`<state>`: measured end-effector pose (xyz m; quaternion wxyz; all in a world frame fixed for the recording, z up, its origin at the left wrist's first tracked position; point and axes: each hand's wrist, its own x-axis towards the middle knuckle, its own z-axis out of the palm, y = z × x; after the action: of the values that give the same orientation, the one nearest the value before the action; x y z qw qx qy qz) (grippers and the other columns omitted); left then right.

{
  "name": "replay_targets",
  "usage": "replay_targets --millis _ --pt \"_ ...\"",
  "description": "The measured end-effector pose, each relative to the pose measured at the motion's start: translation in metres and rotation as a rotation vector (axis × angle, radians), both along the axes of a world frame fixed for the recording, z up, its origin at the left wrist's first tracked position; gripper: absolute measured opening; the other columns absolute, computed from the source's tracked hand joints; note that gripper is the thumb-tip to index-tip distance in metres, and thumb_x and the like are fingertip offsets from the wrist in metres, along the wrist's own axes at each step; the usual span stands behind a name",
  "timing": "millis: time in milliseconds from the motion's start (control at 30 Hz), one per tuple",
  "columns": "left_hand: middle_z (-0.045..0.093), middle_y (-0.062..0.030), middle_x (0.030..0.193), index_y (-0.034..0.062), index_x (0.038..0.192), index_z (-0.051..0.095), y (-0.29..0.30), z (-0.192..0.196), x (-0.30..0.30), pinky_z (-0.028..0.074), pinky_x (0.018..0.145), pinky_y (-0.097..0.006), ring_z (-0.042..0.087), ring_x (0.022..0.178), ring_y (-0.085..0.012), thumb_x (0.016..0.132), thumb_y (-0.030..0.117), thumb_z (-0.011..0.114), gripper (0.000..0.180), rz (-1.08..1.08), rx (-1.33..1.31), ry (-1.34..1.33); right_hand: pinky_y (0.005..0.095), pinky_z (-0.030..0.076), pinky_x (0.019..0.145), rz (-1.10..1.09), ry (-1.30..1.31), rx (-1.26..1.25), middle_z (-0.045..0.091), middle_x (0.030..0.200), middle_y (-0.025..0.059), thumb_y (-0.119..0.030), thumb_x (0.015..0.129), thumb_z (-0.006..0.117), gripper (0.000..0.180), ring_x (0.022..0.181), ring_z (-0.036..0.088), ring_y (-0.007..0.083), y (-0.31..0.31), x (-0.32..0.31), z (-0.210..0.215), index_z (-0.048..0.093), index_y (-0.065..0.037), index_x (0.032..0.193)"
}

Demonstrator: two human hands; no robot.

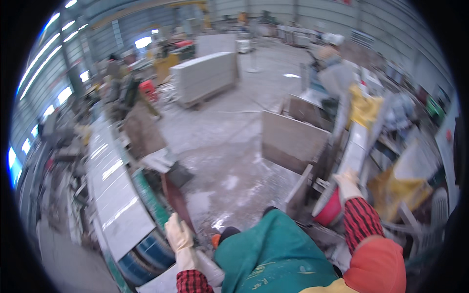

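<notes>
My left hand, in a cream rubber glove, is raised beside the near end of the left conveyor. Its fingers are stretched out and nothing is in them. On that conveyor lies a row of pale, glossy stone slabs, ending over blue rollers. To the right, my right hand, gloved alike, rests at the near end of a pale strip of slabs. Its fingers look extended over the end, though blurred; whether they press on the slab I cannot tell. A red round object sits just left of the right wrist.
A brown-grey panel stands on edge left of the right conveyor. Ahead, a stack of upright pale slabs stands on the wet concrete floor. Yellow sheeting hangs over the right conveyor. A green rail edges the left one.
</notes>
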<state>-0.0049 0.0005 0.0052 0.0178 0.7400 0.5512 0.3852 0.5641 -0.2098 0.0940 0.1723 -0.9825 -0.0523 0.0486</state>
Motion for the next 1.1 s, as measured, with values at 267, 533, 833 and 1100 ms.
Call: replay_targets --millis 267,533,833,1100 --pt "0.063 -0.0191 0.104 0.0003 0.117 0.058 -0.003 0.004 -0.020 0.044 0.091 -0.046 0.056 0.098 -0.0400 0.080 0.005 0.065 0.038 0.047 0.055 0.014 0.0480 0.038 0.094 -0.089 0.392 1.136 0.053 0.125 0.0055 -0.026 0.065 0.070 0.070 0.111 0.050 0.0253 0.001 0.006 0.062 0.055 -0.026 0.133" --pt "0.064 -0.0206 0.120 -0.0003 0.126 0.059 0.014 0.013 0.029 0.047 0.097 -0.036 0.061 0.113 -0.0298 0.094 0.012 0.059 0.034 0.010 -0.074 -0.714 0.0519 0.040 0.094 0.448 0.694 1.076 0.059 0.127 0.0003 -0.017 0.065 0.070 0.075 0.104 0.057 0.0187 0.053 -0.075 0.093 0.055 -0.024 0.138" --pt "0.054 -0.0134 0.136 0.0000 0.138 0.045 -0.040 0.140 0.072 0.043 0.106 -0.041 0.057 0.120 -0.0273 0.100 0.036 0.053 0.053 -0.611 -0.768 -1.778 0.0279 0.050 0.084 1.580 1.122 0.728 0.059 0.128 0.0107 -0.004 0.064 0.071 0.074 0.108 0.059 0.0229 0.160 -0.279 0.113 0.054 -0.006 0.136" --pt "0.049 -0.0185 0.138 0.0042 0.137 0.040 -0.082 0.083 -0.060 0.045 0.108 -0.045 0.051 0.126 -0.0325 0.103 0.019 0.045 0.038 -0.030 -0.355 -1.969 0.0402 0.045 0.093 2.655 -0.319 0.435 0.058 0.109 0.0052 -0.024 0.068 0.079 0.043 0.112 0.053 0.0270 0.204 -0.442 0.085 0.063 -0.013 0.107"
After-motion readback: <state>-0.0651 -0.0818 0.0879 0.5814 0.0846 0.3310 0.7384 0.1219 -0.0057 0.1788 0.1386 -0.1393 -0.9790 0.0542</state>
